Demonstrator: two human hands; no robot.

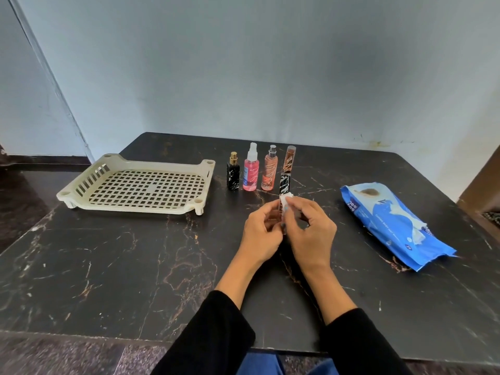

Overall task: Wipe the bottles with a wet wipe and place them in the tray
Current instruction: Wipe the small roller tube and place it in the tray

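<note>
Three small spray bottles stand in a row at mid-table: a black one with a gold cap (233, 173), a pink one (250, 170) and a peach one (269, 171). A tall brown tube (290, 158) stands just right of them. In front of the row, my left hand (261, 234) grips a slim lip-gloss tube with a black patterned cap (284, 183), held upright. My right hand (308, 231) pinches a white wet wipe (287, 198) against the tube's side. The beige perforated tray (135, 209) sits at the left with nothing in it.
A blue wet-wipe pack (392, 223) lies on the right side of the dark marble table (108, 266). A pale wall runs behind the table, and a brown piece of furniture (484, 185) stands past the table's right edge.
</note>
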